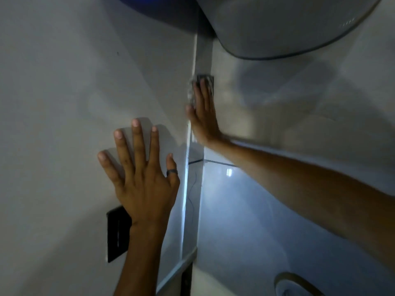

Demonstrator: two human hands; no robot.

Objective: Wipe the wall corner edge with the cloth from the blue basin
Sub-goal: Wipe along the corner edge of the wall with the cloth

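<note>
White wall [64, 82] fills the whole left side, bare and broad, and meets a narrow protruding corner edge [203, 60] that runs upward through the middle of the view. Right of that edge a second wall face opens out, glossy tile [245, 210] below a dark grout line and matt paint above. A large rounded white appliance [277, 24] hangs over the top of the corner, closing off the edge from above, so little bare strip lies between it and the cloth. Low on the left wall sits a black rectangular plate [117, 236], partly behind the left wrist.

Left hand [141, 180] lies flat on the left wall just beside the corner, fingers spread, gripping nothing, a dark ring [172, 172] on the thumb. Right hand [203, 116] reaches across from the right, palm and straight fingers pressed flat against the corner, pinning the cloth [199, 86] under the fingertips rather than clenching it.

That cloth is small, crumpled and blurred, greyish with darker patches, showing around the fingertips and wrapped over the corner's left rim.
</note>
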